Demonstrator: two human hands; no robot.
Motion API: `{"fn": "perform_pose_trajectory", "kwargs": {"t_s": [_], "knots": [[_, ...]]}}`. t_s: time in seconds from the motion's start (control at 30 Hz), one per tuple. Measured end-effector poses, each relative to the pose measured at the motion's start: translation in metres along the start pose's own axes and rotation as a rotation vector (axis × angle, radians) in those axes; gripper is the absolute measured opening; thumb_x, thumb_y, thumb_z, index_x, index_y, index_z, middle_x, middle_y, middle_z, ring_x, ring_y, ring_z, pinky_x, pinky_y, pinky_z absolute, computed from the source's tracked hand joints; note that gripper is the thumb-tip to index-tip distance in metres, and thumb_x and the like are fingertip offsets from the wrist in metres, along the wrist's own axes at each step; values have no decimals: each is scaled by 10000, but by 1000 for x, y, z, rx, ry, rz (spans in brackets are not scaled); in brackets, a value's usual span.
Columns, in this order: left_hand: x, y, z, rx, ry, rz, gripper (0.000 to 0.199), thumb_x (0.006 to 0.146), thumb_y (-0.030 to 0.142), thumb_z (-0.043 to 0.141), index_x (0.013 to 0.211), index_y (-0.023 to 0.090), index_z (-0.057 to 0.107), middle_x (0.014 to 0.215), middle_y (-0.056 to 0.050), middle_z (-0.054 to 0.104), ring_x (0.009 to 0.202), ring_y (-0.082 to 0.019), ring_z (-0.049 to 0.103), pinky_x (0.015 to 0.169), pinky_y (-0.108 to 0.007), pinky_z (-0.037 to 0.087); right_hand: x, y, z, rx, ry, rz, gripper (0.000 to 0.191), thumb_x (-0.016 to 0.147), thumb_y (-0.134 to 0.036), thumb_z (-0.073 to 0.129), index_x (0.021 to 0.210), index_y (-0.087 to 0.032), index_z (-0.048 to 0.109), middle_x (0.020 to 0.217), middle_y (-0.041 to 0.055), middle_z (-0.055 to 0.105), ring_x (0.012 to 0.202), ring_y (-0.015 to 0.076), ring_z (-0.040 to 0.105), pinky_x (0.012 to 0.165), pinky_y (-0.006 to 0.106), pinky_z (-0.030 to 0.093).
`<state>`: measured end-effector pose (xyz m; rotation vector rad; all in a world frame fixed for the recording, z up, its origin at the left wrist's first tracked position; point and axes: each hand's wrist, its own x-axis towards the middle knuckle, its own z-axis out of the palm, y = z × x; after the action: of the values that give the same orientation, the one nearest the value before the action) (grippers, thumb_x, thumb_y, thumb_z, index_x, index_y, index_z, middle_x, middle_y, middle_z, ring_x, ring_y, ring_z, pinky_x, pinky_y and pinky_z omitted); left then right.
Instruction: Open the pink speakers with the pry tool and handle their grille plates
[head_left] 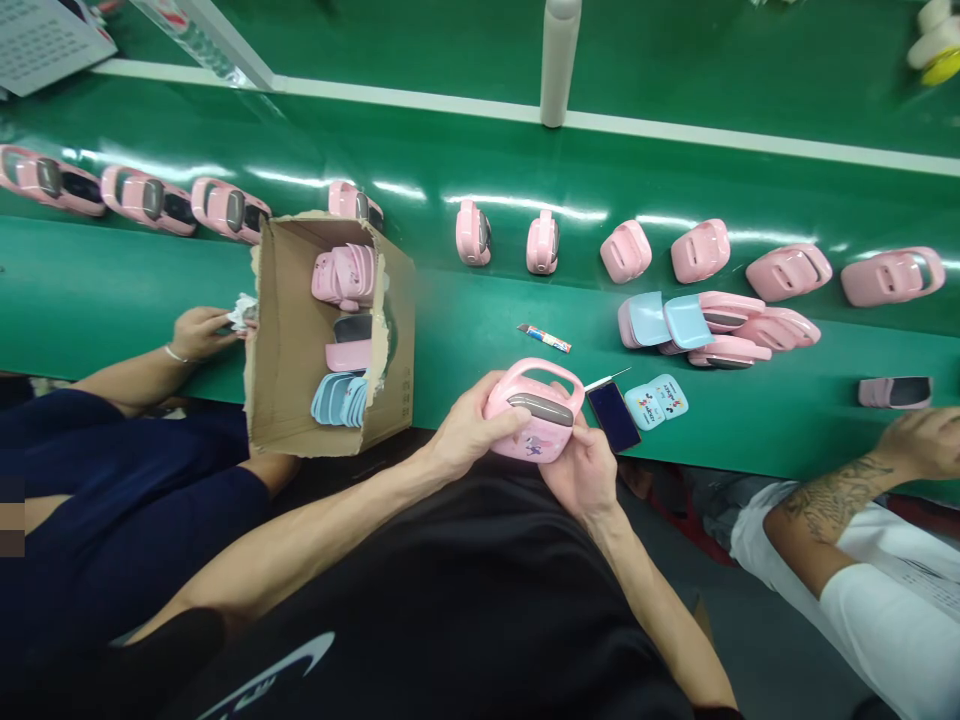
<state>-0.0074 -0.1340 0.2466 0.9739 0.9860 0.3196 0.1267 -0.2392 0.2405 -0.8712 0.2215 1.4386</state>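
A white swoosh [270,670] marks the black shirt [450,600]. The left hand [480,425] and right hand [581,475] grip, fingers pressed round it, a pink plastic handled case [529,440] with cartoon print, above the green surface [465,370], just beside a dark phone [613,416] and blue cartoon cards [656,402]

I see a pink plastic case [536,442] with a grey band and a small purple cartoon print, over a glossy green belt [465,325]. Pale blue lids [649,320] lie nearby, and the black shirt [450,590] below carries a white curved logo.
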Motion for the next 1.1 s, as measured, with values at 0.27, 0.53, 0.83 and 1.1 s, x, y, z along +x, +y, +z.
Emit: {"fn": "perform_pose_trajectory", "kwargs": {"t_s": [0.27,0.53,0.83,1.1], "knots": [[2,-4,-1,29,42,92,623,796,536,891,1271,176,707,1151,-70,744,986,-220,672,833,-296,534,4,5,-6,-24,-66,-88,505,976,-493,660,1441,-298,642,1484,41,716,1441,333,620,1279,620,423],[-5,2,-7,105,3,89,650,809,525,882,1322,178,685,1183,-83,753,1036,-248,686,859,-307,544,4,0,-21,-101,-160,-11,652,862,-529,859,1445,-321,656,1478,64,720,1466,362,600,1254,634,445],[7,5,-19,12,-114,-107,719,733,430,957,1347,178,681,1232,-105,774,1097,-274,724,890,-327,570,10,11,-28,-186,-173,-41,690,884,-580,847,1479,-297,643,1496,93,708,1461,347,607,1267,592,443],[8,-12,-18,-225,-143,-154,727,727,347,966,1376,154,702,1197,-134,819,1027,-265,772,915,-352,598,3,-3,-34,-315,-180,11,622,902,-491,866,1466,-318,667,1540,64,679,1446,321,609,1281,551,434]]}}
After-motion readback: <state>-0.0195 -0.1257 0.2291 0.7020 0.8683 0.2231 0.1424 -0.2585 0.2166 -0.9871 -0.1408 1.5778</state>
